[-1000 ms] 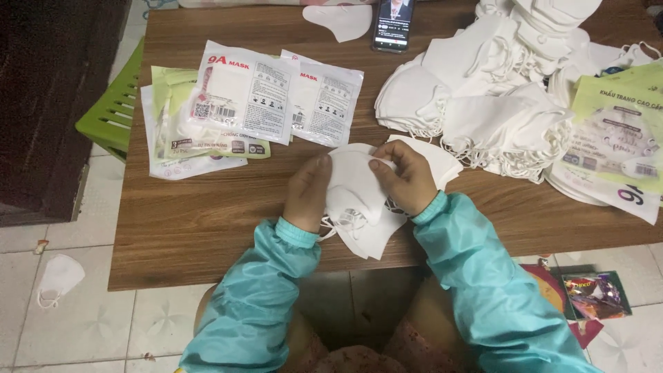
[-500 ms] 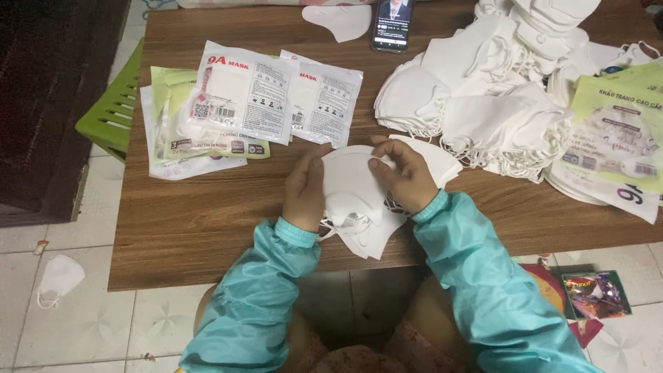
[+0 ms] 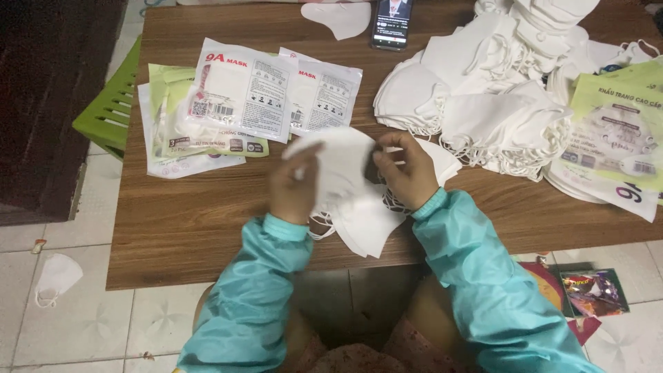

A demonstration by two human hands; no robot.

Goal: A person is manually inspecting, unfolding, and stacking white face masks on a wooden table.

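Both hands raised over table's near edge. Left hand (image 3: 293, 190) pinches one side of a white face mask (image 3: 342, 166); right hand (image 3: 407, 171) grips the opposite side, spreading it as if to separate it from the small stack (image 3: 362, 221) lying beneath. Wooden table (image 3: 186, 221). Beyond left: sealed mask packets (image 3: 242, 97). Beyond right: loose mask heap (image 3: 497, 90). Far edge: phone (image 3: 391, 22).

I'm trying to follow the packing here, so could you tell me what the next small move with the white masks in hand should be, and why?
Probably lay the white masks flat and square their edges. Both the left hand and right hand pinch the stack just above the wooden table, and the lower masks fan out unevenly. The filled packets lie beside them.
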